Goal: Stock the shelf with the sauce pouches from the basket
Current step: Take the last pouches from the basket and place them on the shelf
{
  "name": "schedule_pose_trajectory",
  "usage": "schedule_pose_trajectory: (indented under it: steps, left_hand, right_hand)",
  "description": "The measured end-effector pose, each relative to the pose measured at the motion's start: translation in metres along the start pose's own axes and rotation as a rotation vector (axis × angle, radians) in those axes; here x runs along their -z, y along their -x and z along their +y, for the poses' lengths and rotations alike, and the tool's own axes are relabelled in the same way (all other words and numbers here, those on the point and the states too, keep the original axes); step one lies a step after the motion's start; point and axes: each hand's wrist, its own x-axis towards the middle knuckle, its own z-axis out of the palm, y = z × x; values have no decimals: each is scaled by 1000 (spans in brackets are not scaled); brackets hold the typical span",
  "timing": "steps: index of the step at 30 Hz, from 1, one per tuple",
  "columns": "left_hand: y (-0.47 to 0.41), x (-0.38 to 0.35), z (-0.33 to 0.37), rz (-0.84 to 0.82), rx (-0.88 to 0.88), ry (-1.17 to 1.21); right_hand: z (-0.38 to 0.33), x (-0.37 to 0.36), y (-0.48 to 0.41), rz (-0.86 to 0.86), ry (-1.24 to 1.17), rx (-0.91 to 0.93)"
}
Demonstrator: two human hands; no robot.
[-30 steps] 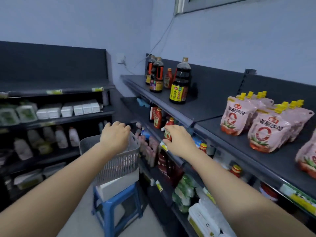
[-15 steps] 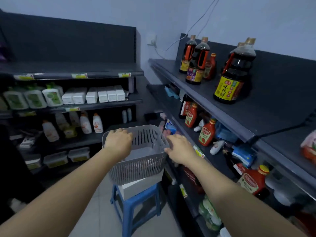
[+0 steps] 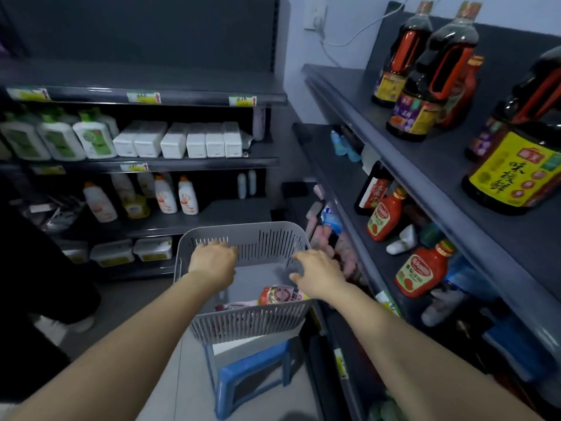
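A: Nearest first. What is seen by the basket (image 3: 243, 322)?

B: Both forearms are stretched over it. The left hand (image 3: 213, 262) is held over the basket's far-left inside, fingers (image 3: 223, 246) loosely curled downward, nothing pinched. The right hand (image 3: 317, 276) is held at the basket's right rim, fingers (image 3: 299, 258) a little spread, nothing gripped.

A: Task item?

B: One sauce pouch (image 3: 280, 295) is seen lying flat in the basket's near-right corner, just under the right wrist. Something pinkish is beside it, towards the basket's left; too blurred to be named.

A: What is the basket on?

B: A white box on a blue stool (image 3: 252, 373), on the floor.

A: Changed?

B: A second ago the right hand was held out at the shelving right of the basket and the left was on the rim; now both have been brought over the basket, and the view has been tipped down so the contents are shown. The next pickup is judged to be starting; stock is left, so the task is not finished.

A: Further out?

B: Right of the basket, the shelf (image 3: 425, 177) is stocked with dark soy bottles (image 3: 431, 86) on top. Beyond the basket, white containers are shelved.
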Motion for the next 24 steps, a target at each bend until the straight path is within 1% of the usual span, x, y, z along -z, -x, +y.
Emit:
schedule_pose_trajectory:
  steps: [3, 11, 14, 19, 24]
  left_hand:
    - [-28, -19, -3, -60, -2, 9]
    - [-89, -84, -5, -271, -24, 44]
    - [-101, -110, -1, -362, -49, 39]
    - [-113, -156, 13, -518, -51, 99]
    - [-119, -199, 29, -629, -77, 89]
  right_hand:
    - [6, -13, -32, -64, 1, -4]
    - [29, -59, -99, -273, 4, -86]
    - [36, -79, -115, -323, 30, -95]
    - [45, -116, -135, -435, 97, -99]
    - [55, -149, -153, -564, 170, -98]
